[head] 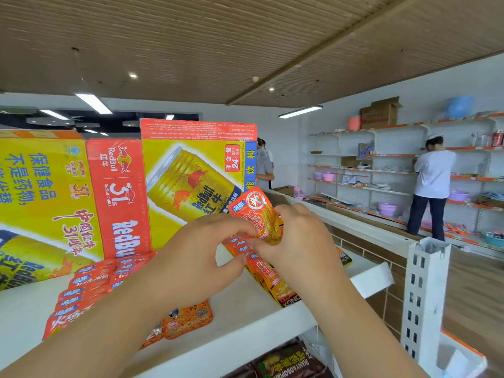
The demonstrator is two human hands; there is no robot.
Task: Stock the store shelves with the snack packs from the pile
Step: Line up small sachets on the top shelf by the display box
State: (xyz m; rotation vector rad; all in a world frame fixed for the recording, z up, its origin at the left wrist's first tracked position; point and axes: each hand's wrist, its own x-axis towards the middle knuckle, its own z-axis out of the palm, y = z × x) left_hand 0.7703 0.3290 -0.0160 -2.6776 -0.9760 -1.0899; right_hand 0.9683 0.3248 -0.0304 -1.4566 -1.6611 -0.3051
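Snack packs [84, 290] lie in a row on the near shelf [240, 320], left side, while the left grip [196, 255] and right grip [300, 241] pinch another pack [259, 211], so stocking seems about midway

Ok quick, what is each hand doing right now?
Left hand: closed, pinching the orange snack packs.
Right hand: closed, gripping the same packs from the other side.

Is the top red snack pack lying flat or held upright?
Held upright, slightly tilted: the right hand grips the red snack pack above the white shelf.
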